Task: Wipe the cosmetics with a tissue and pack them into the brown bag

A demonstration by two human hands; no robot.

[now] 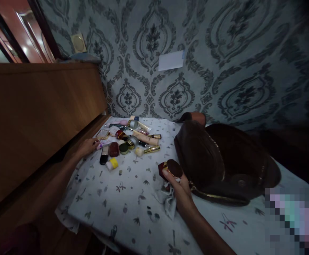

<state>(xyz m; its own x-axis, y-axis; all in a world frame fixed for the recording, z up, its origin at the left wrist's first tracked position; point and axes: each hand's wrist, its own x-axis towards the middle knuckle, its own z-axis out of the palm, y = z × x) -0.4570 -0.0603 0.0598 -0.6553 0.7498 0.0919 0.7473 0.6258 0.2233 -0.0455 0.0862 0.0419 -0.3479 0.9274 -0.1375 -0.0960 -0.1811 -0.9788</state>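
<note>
In my right hand (182, 189) is a dark red cosmetic jar (161, 170) with a round brown lid (174, 168), tilted beside the bag. A crumpled grey-white cloth (169, 203) hangs under the same hand. My left hand (87, 147) reaches to the left edge of the cosmetics, its fingers closed at the end of a white-and-purple tube (101, 144). Near it lie a compact (102, 134), a dark red case (114, 149), a bottle with a black cap (104, 155) and a small yellow-and-white container (112, 164).
A brown leather bag (199, 159) lies at the right, its zip edge by my right hand. Several tubes and jars, with a gold tube (152, 149), cluster on the patterned cloth (127, 198). A wooden panel (43, 117) borders the left; a patterned wall (149, 88) stands behind.
</note>
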